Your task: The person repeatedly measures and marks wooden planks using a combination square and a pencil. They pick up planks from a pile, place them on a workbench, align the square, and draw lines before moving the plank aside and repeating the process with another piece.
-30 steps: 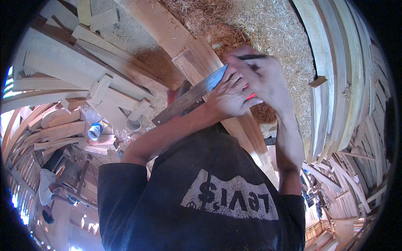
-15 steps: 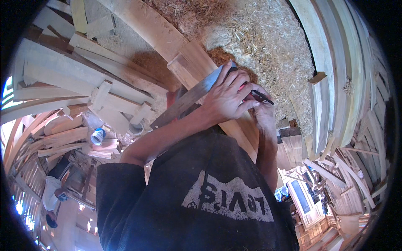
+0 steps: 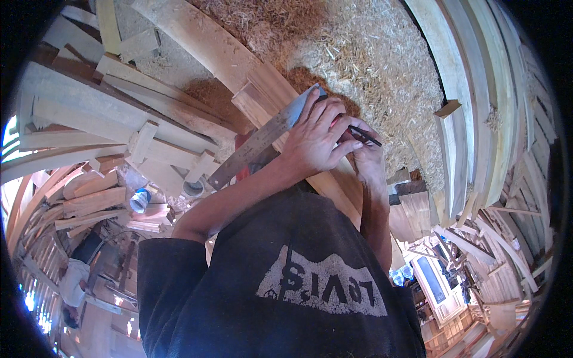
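My left hand (image 3: 313, 138) is closed over the upper end of a flat metal rule (image 3: 253, 147), its fingers pressing it down across a long wooden plank (image 3: 271, 83). The rule lies slantwise, its lower end sticking out past the plank beside my left forearm. Close against the left hand, my right hand (image 3: 369, 158) has its fingers curled around a dark pen (image 3: 365, 136), whose one end points out to the right. Where the pen's other end meets the wood is hidden by my fingers. A short wood block (image 3: 246, 102) lies along the plank's left side.
Wood shavings (image 3: 370, 65) cover the ground beyond the plank. Stacked boards (image 3: 465, 89) curve along the right, more boards (image 3: 89, 107) lie on the left. A white-and-blue cup (image 3: 139, 200) stands at left among offcuts. Another person (image 3: 74, 283) is at the far lower left.
The view has shifted slightly, so hands, rule and plank sit a little farther left. Both hands keep their hold. The other person at the lower left has moved a little.
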A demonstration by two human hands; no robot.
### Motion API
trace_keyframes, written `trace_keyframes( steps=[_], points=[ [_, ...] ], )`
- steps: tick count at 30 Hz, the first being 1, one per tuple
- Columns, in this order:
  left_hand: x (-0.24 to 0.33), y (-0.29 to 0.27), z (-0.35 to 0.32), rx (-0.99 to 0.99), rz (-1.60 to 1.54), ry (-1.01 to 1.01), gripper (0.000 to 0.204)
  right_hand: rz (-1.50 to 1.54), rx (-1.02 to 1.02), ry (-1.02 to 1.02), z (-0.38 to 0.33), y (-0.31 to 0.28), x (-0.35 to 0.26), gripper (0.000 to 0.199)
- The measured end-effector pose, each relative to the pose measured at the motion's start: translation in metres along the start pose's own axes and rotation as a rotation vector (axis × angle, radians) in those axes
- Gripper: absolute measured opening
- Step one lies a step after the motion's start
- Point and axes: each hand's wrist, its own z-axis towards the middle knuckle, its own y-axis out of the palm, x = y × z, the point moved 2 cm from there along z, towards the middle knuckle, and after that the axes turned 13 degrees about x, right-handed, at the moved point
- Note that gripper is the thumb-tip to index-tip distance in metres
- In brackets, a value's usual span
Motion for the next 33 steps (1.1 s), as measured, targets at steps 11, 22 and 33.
trace_keyframes(
  steps=[11,22,33],
  points=[
    [-0.001,0.001,-0.001,0.024,-0.001,0.017,0.047,-0.007,0.0,-0.004,-0.002,-0.002,0.002,0.032],
    [0.0,-0.002,0.003,0.026,0.021,0.029,0.053,-0.215,0.06,-0.347,0.015,0.003,-0.107,0.022],
    [-0.023,0.032,-0.039,-0.017,-0.306,-0.152,0.057,-1.047,-0.576,-0.49,0.018,0.159,-0.095,0.03]
  ],
)
